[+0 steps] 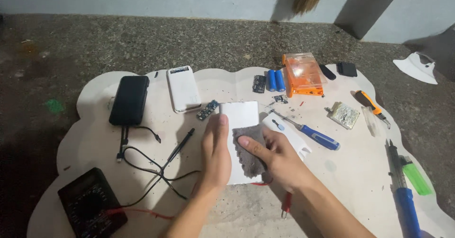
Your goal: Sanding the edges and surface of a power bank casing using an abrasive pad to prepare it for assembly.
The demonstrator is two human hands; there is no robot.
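Casing: a white casing (241,124) lies flat at the centre of the mat, long side running from 12 to 6 o'clock.
Cloth: a grey cloth (250,148) lies on the casing's lower right part.
Right hand: the right hand (279,160) comes in from 5 o'clock, fingers curled narrow and pressing the cloth against the casing.
Left hand: the left hand (215,155) comes in from 6 o'clock, flat with fingers together, laid along the casing's left edge and holding it down.
Mat: a pale mat (95,138) with a scalloped edge lies on a speckled stone floor (142,44).
At 10 to 11 o'clock: a white power bank (183,89) and a black power bank (129,99) with a short cable, and a small circuit board (207,110) just beside the casing's top left corner.
At 8 o'clock: a black multimeter (90,202), its black leads (156,167) looping toward the left hand.
At 6 o'clock: a red probe (286,205) below the right wrist.
At 1 o'clock: two blue cells (275,80) and an orange box (302,74).
At 3 o'clock: a blue screwdriver (310,133) just beside the right hand, and a foil-wrapped block (344,115) further out.
At 4 o'clock: a green lighter (416,176) and a blue-handled tool (403,190) near the mat's edge.
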